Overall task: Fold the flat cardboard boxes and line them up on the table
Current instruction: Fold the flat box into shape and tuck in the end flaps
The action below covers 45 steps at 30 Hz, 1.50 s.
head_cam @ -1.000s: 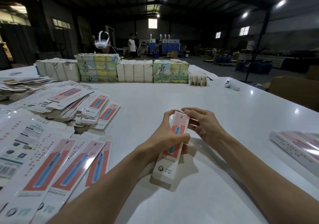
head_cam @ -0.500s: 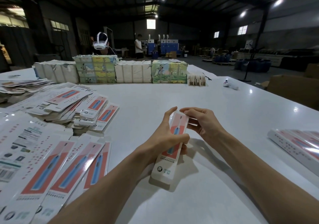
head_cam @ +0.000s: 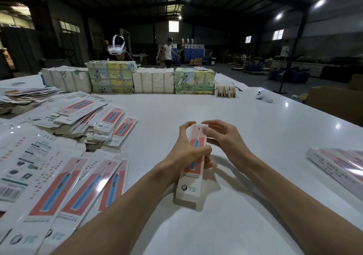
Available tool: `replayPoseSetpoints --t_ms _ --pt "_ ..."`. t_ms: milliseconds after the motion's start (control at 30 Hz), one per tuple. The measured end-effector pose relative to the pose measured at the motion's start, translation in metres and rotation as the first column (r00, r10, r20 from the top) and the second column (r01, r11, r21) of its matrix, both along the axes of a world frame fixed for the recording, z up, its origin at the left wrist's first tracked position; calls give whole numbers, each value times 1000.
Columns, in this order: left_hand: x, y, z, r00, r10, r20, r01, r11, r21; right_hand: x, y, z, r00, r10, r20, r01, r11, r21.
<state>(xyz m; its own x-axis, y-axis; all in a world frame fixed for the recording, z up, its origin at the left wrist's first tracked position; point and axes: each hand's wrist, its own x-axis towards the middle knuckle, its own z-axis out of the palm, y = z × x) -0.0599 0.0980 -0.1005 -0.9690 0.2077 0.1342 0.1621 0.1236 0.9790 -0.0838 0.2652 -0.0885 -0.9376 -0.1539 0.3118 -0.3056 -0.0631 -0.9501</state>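
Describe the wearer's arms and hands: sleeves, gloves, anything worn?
Left hand and right hand are bare: no gloves, and no rings that show. Left forearm and right forearm are uncovered to the frame edge, with no sleeves, watch, bands, cables or markings in view.

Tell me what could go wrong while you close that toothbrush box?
1. The right hand pinches the far end of the toothbrush box; the flap there might crease or tuck in crooked.
2. The left hand grips the box's middle, so a hard squeeze could dent the thin card.
3. The glossy flat boxes lie overlapped in a loose pile on the left and could slide if an elbow bumps them.
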Motion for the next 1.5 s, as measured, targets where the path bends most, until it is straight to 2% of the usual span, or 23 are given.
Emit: replayPoseSetpoints --t_ms 133,367,433,533,700,867,967,1100,1233,1333,1400,1500 --pt "0 -2 -1 1000 -14 18 14 1000 3 2 0 0 997 -34 -70 37 999 36" --pt "3 -1 0 998 6 65 -11 997 81 4 -7 -4 998 -33 -56 33 999 11" --pt "2 -1 -1 990 41 135 -56 992 114 5 -9 -6 997 -49 -56 53 995 79" --pt "3 -1 2 978 48 202 -89 975 203 6 -12 -8 985 -81 -151 118 959 256" --pt "7 -6 3 941 -10 339 -120 925 360 1 -14 -10 936 -151 -319 267 895 358" --pt "4 -4 9 955 46 293 -209 805 555 11 -15 -10 920 -69 -387 243 872 424" --pt "1 -7 11 953 58 298 -222 803 554 15 -18 -2 946 -66 -317 201 887 417" --pt "6 -8 13 946 -40 323 -190 738 648 18 -19 -2 921 -38 -387 248 824 509" --pt "9 -10 17 940 -101 326 -181 664 726 19 -21 -7 903 -6 -430 257 809 529" --pt "13 -9 21 942 -92 323 -189 649 737 22 -23 -3 905 41 -424 242 769 591" --pt "15 -8 22 946 -80 315 -181 676 714 21 -22 0 897 75 -435 255 717 649" --pt "19 -6 24 944 -172 282 -92 683 725 21 -19 5 907 61 -417 259 700 666"
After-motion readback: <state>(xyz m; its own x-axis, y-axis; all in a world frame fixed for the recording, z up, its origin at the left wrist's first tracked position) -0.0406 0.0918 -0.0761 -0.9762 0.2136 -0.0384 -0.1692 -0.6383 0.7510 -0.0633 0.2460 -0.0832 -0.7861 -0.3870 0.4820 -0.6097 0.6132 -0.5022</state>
